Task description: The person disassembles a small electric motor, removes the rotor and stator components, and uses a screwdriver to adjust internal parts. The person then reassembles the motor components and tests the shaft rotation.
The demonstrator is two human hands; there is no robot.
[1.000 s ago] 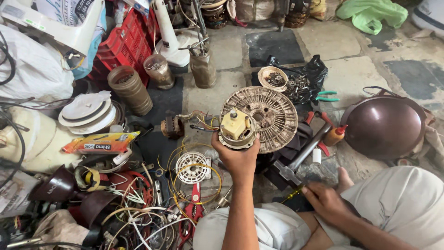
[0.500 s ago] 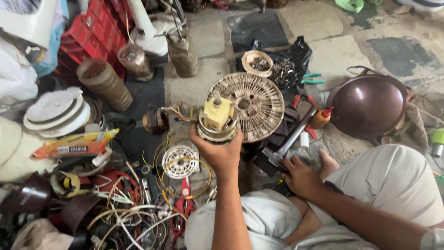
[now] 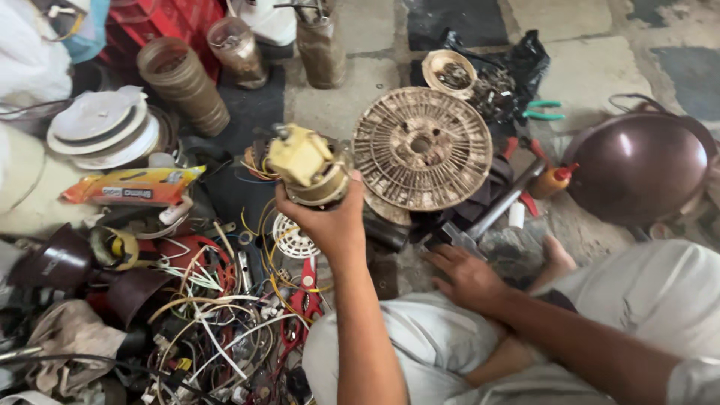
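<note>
While the person sits on the floor, the left hand point(image 3: 330, 225) is raised in the middle of the view with its fingers closed round a small round motor with a dull brass-coloured body and a cream-yellow plastic block on top point(image 3: 309, 169), so the motor is up off the floor and sits at about 11 o'clock from the hand itself. Right next to it, at roughly 3 o'clock, there's a big dusty round slotted metal disc with a hub hole in the middle point(image 3: 421, 148), tilted up against the stuff behind it.

The right hand point(image 3: 469, 276) is down low at about 4 o'clock from the motor, palm down with fingers loosely spread, resting by the lower end of a grey metal tube point(image 3: 504, 204). I can't tell if it's actually gripping anything.

Other bits around: a glossy brown metal dome point(image 3: 637, 166) off at 3 o'clock, a small orange squeeze bottle with a red nozzle point(image 3: 553, 180) just beside it, green-handled pliers point(image 3: 544, 111) further up, a red-handled pair of cutters point(image 3: 306, 296) in the tangle of coloured wires point(image 3: 217, 322) at 7 o'clock, and an orange snack wrapper point(image 3: 131, 186) at 9 o'clock.
</note>
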